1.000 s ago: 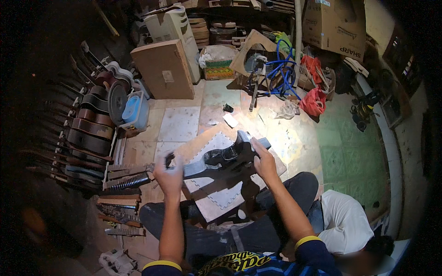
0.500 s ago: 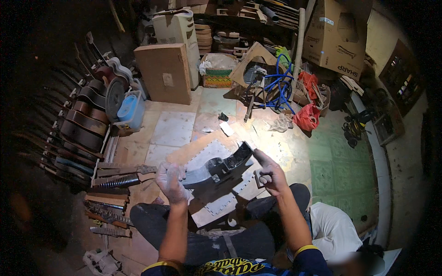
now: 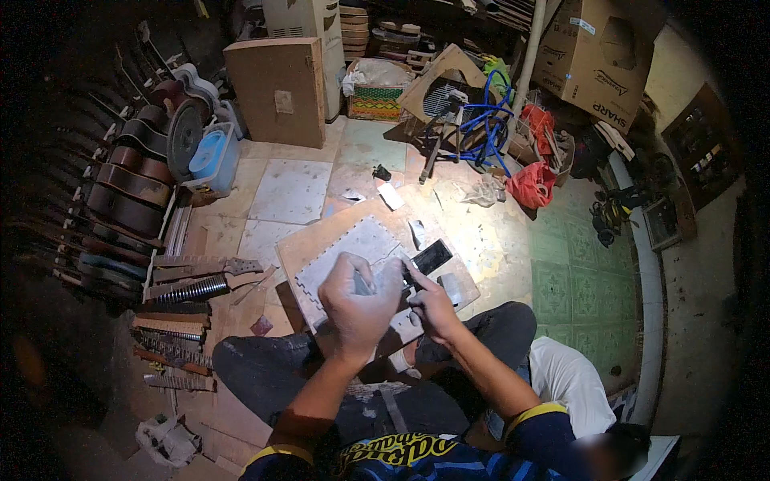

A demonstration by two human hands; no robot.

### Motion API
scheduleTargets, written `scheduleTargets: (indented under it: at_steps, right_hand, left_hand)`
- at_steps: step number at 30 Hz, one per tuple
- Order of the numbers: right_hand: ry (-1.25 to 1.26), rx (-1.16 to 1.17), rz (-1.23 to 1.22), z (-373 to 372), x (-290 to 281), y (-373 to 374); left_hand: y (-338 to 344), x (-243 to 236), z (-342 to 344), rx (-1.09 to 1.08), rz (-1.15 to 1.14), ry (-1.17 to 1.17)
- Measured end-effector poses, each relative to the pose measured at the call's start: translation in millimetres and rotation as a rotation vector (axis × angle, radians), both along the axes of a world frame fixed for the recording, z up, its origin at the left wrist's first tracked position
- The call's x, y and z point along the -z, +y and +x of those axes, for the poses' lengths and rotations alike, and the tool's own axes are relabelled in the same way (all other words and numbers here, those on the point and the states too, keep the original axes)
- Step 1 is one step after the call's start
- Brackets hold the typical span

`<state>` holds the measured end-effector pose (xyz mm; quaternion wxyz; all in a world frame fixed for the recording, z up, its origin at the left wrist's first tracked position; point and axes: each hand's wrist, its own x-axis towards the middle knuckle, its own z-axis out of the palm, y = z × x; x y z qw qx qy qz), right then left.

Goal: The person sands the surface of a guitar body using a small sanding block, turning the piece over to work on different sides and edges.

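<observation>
The grey-and-black hollowed piece [image 3: 431,256] is angled over a square board [image 3: 305,248] bearing a pale panel with notched edges. My left hand [image 3: 359,309] is closed at the piece's near end, which it largely hides. My right hand [image 3: 433,309] is beside it on the right, index finger against the dark edge and other fingers curled; what they hold is hard to make out. A small white scrap [image 3: 391,196] and a small black object [image 3: 382,172] lie on the floor beyond the board.
Guitar bodies [image 3: 132,184] hang racked at left above necks [image 3: 192,289]. A blue tub [image 3: 210,156], upright board [image 3: 271,90], blue hose [image 3: 481,136] and red bag [image 3: 529,184] line the back. Another person in a white shirt [image 3: 569,377] is close at lower right.
The piece has turned from lying crosswise to pointing away from me. My left hand has moved rightward, close to my right hand, which has shifted slightly inward.
</observation>
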<state>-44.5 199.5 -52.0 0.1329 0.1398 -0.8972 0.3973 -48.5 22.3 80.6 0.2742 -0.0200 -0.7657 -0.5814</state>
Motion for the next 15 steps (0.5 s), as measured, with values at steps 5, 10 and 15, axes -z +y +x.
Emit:
scheduleTargets:
  at_steps: [5, 10, 15]
  right_hand:
    - [0.086, -0.016, 0.593, -27.7, -14.2, 46.8]
    - [0.133, 0.072, 0.152, 0.7, 11.6, 6.7]
    - [-0.276, -0.133, 0.019, -13.2, -5.9, 36.9]
  left_hand:
    - [-4.9, -13.3, -7.6, 0.041, -0.033, -0.028]
    - [0.3, -9.5, -12.0, 0.042, -0.043, -0.082]
    - [-3.8, -7.2, -13.6, 0.064, -0.036, -0.050]
